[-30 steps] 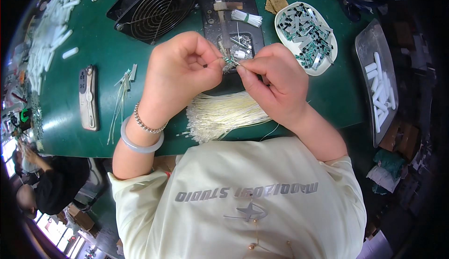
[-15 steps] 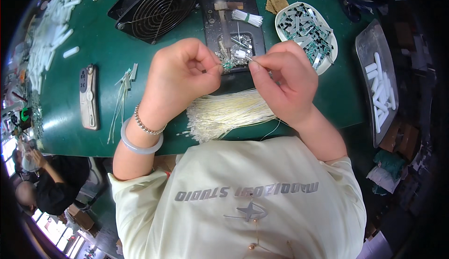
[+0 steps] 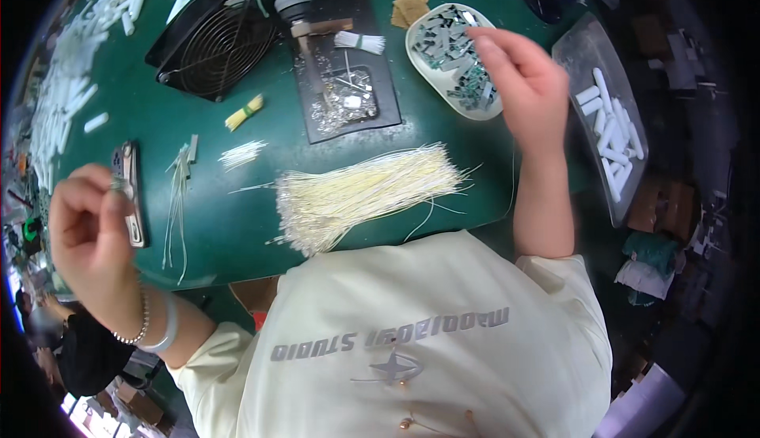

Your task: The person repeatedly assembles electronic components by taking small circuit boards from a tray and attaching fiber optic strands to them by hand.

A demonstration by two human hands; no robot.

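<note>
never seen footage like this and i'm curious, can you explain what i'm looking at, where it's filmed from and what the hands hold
There is no robot here: these are a person's own bare hands. A wide fisheye camera on the person's head looks down, so straight edges look curved.

The left hand pinches a small greenish piece, too tiny to make out. The right hand is over a white dish of green-and-silver pieces; whether it grips one, I cannot tell.

On the green table lie a large bundle of pale wires and, farther back, a black fan. At the right, a tray holds white tubes.
</note>
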